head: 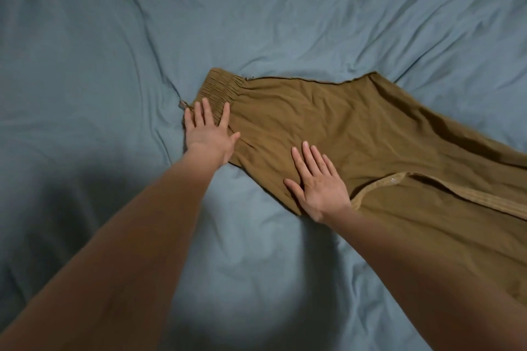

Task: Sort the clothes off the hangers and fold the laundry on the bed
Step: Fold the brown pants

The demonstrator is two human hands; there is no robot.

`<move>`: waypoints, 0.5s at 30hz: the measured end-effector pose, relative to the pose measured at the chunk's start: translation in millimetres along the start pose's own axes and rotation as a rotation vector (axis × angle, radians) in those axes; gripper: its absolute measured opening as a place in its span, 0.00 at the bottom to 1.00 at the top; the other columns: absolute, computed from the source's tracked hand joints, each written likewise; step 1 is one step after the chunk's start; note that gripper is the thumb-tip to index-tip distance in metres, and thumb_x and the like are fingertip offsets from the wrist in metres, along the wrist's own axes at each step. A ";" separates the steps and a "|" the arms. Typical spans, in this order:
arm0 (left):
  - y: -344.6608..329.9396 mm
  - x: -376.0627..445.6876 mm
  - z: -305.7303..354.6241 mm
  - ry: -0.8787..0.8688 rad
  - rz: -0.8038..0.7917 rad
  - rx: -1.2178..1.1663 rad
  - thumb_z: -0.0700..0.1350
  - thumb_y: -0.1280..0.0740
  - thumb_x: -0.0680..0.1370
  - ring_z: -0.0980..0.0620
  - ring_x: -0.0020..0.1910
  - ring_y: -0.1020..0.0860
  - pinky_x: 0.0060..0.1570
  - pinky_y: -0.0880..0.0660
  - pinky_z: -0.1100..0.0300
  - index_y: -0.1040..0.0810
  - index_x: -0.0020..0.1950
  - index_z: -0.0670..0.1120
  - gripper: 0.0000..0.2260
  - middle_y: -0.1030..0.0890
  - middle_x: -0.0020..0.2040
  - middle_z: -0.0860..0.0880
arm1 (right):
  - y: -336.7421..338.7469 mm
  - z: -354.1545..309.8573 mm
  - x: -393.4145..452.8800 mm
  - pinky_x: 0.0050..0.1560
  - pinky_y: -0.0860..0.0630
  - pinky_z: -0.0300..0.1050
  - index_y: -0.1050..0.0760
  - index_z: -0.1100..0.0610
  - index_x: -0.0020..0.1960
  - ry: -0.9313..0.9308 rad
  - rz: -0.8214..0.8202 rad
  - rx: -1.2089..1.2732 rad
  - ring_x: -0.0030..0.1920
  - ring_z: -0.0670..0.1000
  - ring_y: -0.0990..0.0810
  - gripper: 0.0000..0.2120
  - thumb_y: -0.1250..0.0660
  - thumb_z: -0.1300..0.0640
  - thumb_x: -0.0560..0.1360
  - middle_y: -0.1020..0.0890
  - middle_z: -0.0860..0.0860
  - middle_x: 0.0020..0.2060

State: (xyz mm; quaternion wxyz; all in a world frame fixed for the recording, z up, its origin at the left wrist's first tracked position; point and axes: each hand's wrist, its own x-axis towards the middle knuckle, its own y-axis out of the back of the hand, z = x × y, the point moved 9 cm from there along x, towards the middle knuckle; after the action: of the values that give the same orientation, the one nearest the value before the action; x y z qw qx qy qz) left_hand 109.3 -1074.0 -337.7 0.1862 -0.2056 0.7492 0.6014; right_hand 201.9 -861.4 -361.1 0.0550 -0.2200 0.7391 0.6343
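Blue bedsheet (114, 51) under olive garment (356, 122), waistband (225, 87) far-left.

Blue-grey bedsheet (256, 23) filled the whole view, creased in long folds that fanned out from the centre, dim soft light, darker rounded shadow lay at lower left.
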 end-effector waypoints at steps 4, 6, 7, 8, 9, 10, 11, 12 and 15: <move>44.8 -28.6 49.3 0.012 0.014 -0.028 0.57 0.52 0.83 0.38 0.77 0.55 0.73 0.60 0.38 0.54 0.79 0.44 0.29 0.54 0.79 0.38 | 59.7 31.8 -24.5 0.76 0.53 0.41 0.39 0.56 0.75 0.002 0.080 0.183 0.75 0.48 0.42 0.26 0.50 0.45 0.82 0.38 0.52 0.75; 59.1 -51.4 97.8 -0.135 0.074 -0.053 0.56 0.52 0.83 0.41 0.78 0.54 0.74 0.59 0.41 0.52 0.79 0.45 0.28 0.52 0.79 0.41 | 88.5 70.1 -49.5 0.75 0.46 0.45 0.32 0.58 0.71 -0.080 0.213 0.270 0.72 0.52 0.34 0.21 0.45 0.49 0.82 0.30 0.55 0.71; 62.6 -63.9 124.9 -0.215 0.089 -0.066 0.56 0.52 0.83 0.42 0.78 0.54 0.75 0.59 0.42 0.51 0.79 0.45 0.28 0.52 0.79 0.42 | 96.5 94.6 -64.3 0.73 0.41 0.47 0.30 0.59 0.68 -0.138 0.252 0.322 0.70 0.55 0.31 0.19 0.43 0.50 0.82 0.28 0.56 0.68; 64.8 -76.7 152.7 -0.287 0.098 -0.080 0.56 0.52 0.83 0.43 0.78 0.54 0.75 0.58 0.43 0.51 0.79 0.46 0.27 0.52 0.79 0.43 | 100.8 121.3 -81.1 0.70 0.37 0.50 0.29 0.59 0.67 -0.202 0.273 0.369 0.67 0.57 0.29 0.18 0.42 0.52 0.81 0.26 0.57 0.66; 66.7 -89.1 181.3 -0.347 0.108 -0.095 0.57 0.52 0.83 0.43 0.78 0.54 0.75 0.57 0.44 0.50 0.79 0.46 0.27 0.51 0.79 0.43 | 103.6 149.7 -99.6 0.68 0.34 0.51 0.28 0.60 0.65 -0.263 0.294 0.385 0.65 0.59 0.28 0.16 0.41 0.53 0.80 0.25 0.58 0.64; 68.2 -101.0 209.4 -0.398 0.118 -0.112 0.57 0.51 0.83 0.44 0.78 0.53 0.76 0.57 0.45 0.49 0.79 0.46 0.27 0.51 0.79 0.43 | 106.4 179.3 -119.3 0.67 0.33 0.53 0.28 0.61 0.63 -0.327 0.323 0.380 0.64 0.60 0.27 0.15 0.39 0.54 0.80 0.24 0.59 0.62; 69.1 -112.2 237.2 -0.444 0.128 -0.129 0.57 0.50 0.83 0.44 0.78 0.53 0.76 0.56 0.46 0.48 0.79 0.46 0.27 0.50 0.79 0.43 | 109.3 209.0 -140.4 0.66 0.32 0.54 0.27 0.61 0.62 -0.390 0.360 0.367 0.63 0.61 0.27 0.14 0.38 0.56 0.79 0.24 0.60 0.60; 68.9 -123.0 265.3 -0.492 0.129 -0.142 0.56 0.50 0.83 0.45 0.78 0.54 0.76 0.56 0.47 0.48 0.79 0.46 0.27 0.50 0.79 0.43 | 111.2 239.5 -162.3 0.65 0.32 0.55 0.27 0.62 0.61 -0.460 0.396 0.357 0.62 0.62 0.27 0.14 0.37 0.57 0.78 0.24 0.61 0.59; 62.5 -159.0 355.2 -0.650 0.103 -0.158 0.55 0.49 0.83 0.46 0.78 0.56 0.76 0.57 0.49 0.49 0.79 0.47 0.27 0.52 0.80 0.44 | 105.9 330.8 -235.3 0.65 0.33 0.56 0.29 0.63 0.63 -0.702 0.436 0.319 0.62 0.64 0.29 0.18 0.35 0.56 0.76 0.26 0.63 0.60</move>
State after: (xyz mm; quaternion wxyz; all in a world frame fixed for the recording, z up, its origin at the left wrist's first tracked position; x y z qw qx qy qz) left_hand 221.9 -701.3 -276.0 0.3681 0.0212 0.6111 0.7004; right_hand 305.8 -472.8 -242.3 0.2010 0.1808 0.7936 0.5452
